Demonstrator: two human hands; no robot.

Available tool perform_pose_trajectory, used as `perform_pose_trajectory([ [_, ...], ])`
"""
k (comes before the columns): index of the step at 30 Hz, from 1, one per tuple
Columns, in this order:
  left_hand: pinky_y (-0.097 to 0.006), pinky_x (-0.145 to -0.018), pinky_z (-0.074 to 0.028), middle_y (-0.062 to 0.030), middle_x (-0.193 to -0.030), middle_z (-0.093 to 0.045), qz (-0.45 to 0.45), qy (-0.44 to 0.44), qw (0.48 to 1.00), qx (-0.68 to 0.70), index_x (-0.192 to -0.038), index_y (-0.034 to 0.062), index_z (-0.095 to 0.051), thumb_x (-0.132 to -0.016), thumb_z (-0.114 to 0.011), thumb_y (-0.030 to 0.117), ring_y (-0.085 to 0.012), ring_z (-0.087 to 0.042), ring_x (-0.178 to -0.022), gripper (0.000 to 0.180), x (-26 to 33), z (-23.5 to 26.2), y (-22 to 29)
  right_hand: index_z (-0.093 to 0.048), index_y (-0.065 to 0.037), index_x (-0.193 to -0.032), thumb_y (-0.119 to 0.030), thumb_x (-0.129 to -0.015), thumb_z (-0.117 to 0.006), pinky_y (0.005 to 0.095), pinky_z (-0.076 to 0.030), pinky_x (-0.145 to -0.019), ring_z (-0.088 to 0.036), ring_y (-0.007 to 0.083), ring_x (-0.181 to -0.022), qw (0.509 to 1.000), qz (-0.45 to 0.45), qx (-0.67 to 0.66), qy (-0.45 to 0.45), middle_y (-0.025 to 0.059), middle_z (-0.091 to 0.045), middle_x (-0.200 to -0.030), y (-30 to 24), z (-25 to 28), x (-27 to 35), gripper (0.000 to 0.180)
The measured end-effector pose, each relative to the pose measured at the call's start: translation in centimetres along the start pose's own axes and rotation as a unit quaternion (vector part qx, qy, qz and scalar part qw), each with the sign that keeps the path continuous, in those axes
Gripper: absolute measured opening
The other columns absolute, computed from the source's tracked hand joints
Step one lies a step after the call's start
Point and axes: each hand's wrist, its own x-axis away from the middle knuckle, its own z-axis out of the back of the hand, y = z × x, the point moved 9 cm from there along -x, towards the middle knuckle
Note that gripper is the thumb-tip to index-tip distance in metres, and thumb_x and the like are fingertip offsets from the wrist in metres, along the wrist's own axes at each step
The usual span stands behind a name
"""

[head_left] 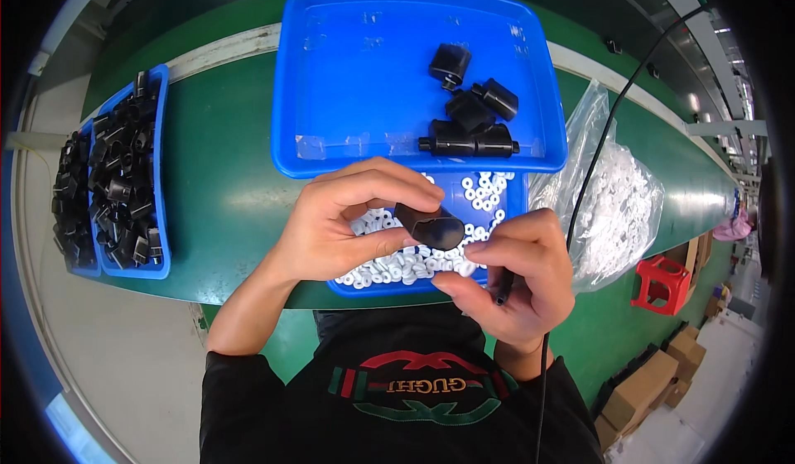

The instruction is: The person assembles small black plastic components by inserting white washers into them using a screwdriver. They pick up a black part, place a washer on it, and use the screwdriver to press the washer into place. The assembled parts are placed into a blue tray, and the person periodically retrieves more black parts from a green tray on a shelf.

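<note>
My left hand (pixel 331 220) grips a black plastic housing (pixel 439 230) between thumb and fingers, its rounded, glossy end facing right. My right hand (pixel 526 278) is closed close beside it, with a thin black pen-like tool (pixel 503 287) tucked in the fingers. At the tips of its thumb and index finger shows a white ring (pixel 466 268); whether it is pinched or lies behind, I cannot tell. Beneath both hands, a blue tray (pixel 517 195) contains many loose white rings (pixel 389 267), partly hidden by the hands.
Beyond, a larger blue tray (pixel 364 83) holds several black housings (pixel 472 112). Blue bins (pixel 164 174) full of black parts stand left. To the right lies a clear bag (pixel 617 207) of white rings. A black cable (pixel 592 162) hangs past my right hand. A red stool (pixel 661 284) stands on the floor.
</note>
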Motion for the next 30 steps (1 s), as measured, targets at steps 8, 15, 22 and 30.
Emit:
perform_pose_trajectory([
  [8,-0.044,-0.093,-0.056,-0.0243,-0.113,-0.063,0.004,-0.019,1.000,0.008,-0.105,-0.0034,-0.063,-0.077,-0.075,-0.008,-0.0350,-0.064,-0.111,0.031,0.1,-0.7,-0.3,-0.065,-0.007,-0.109,-0.021,-0.065,-0.091,0.0204,-0.035,-0.047,-0.045,0.0078,-0.058,0.998,-0.005,0.067,-0.023,0.0046,-0.057,-0.089,1.4,-1.0,0.5,0.053],
  [15,-0.044,-0.092,-0.055,-0.0248,-0.112,-0.063,-0.004,-0.046,0.999,0.001,-0.107,-0.0038,-0.062,-0.075,-0.075,-0.009,-0.0352,-0.064,-0.110,0.034,0.1,-1.0,-1.0,-0.066,-0.009,-0.110,-0.015,-0.064,-0.089,0.0263,-0.046,-0.047,-0.058,0.0146,-0.062,0.997,-0.012,0.069,-0.025,0.0050,-0.057,-0.087,2.1,-0.9,0.8,0.052],
  [22,-0.045,-0.094,-0.052,-0.0228,-0.114,-0.061,0.027,-0.035,0.999,0.010,-0.108,-0.0046,-0.062,-0.066,-0.066,-0.015,-0.0334,-0.062,-0.112,0.043,-0.1,-1.1,-1.3,-0.067,-0.006,-0.109,-0.014,-0.065,-0.089,0.0245,-0.042,-0.051,-0.054,0.0130,-0.065,0.997,-0.001,0.070,-0.035,0.0059,-0.058,-0.090,2.4,-1.3,0.7,0.050],
  [30,-0.033,-0.080,-0.050,-0.0109,-0.103,-0.059,-0.015,-0.042,0.990,-0.134,-0.106,0.0023,-0.062,-0.061,-0.070,-0.007,-0.0232,-0.062,-0.094,0.046,0.1,-1.0,-0.8,-0.065,0.000,-0.109,0.000,-0.074,-0.072,0.0297,-0.044,-0.046,-0.058,0.0216,-0.060,0.994,0.042,-0.100,-0.018,0.0111,-0.062,-0.083,1.3,1.2,-0.4,0.035],
])
